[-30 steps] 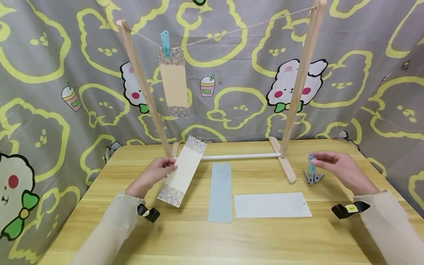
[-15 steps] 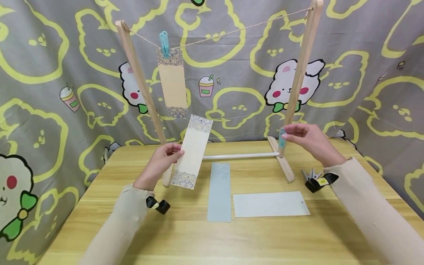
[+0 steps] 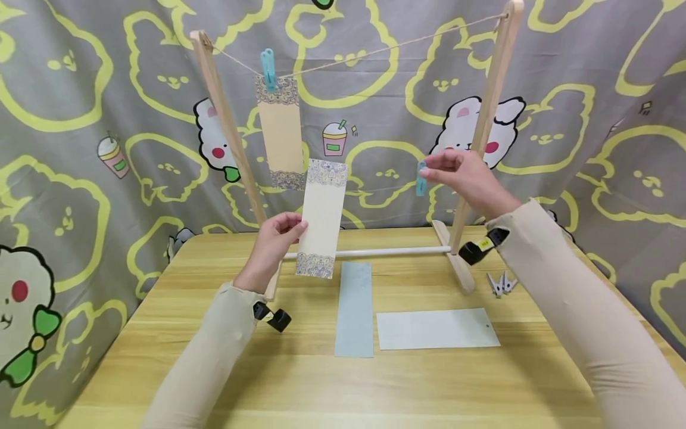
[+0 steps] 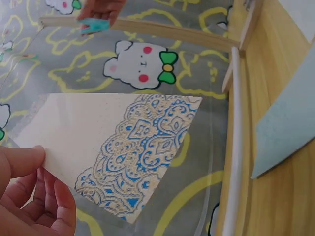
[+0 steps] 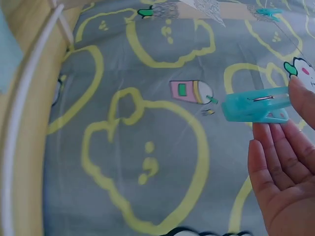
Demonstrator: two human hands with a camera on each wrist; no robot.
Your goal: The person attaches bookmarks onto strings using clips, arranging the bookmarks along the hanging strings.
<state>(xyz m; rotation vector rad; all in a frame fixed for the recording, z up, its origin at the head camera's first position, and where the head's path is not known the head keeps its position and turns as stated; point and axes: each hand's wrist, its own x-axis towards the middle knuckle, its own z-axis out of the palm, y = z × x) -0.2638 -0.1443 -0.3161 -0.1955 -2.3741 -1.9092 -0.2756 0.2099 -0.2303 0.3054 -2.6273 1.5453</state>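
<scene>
My left hand (image 3: 276, 247) pinches a cream paper strip (image 3: 323, 208) by its left edge, holding it nearly upright above the table. Blue lace patterns border both ends of the strip, clearest in the left wrist view. In my right hand (image 3: 466, 177) a light-blue clothespin (image 3: 421, 179) is pinched by its handle end, jaws pointing down. The right wrist view shows its metal spring. Up on the twine (image 3: 407, 43) between two wooden posts, another blue clothespin (image 3: 268, 68) clips a tan patterned strip (image 3: 281, 134), which hangs just behind and above the strip I hold.
Flat on the wooden table (image 3: 407, 387) lie a pale blue strip (image 3: 354, 310) and a whitish strip (image 3: 436, 329) with a small hole. Several grey clothespins (image 3: 501, 285) sit by the right post's foot (image 3: 462, 274). A white rod (image 3: 393, 252) joins the posts low down.
My left hand has raised the cream strip up and to the right, turning it more upright. My right hand has lifted the blue clothespin off the right side, up and leftward past the right post.
</scene>
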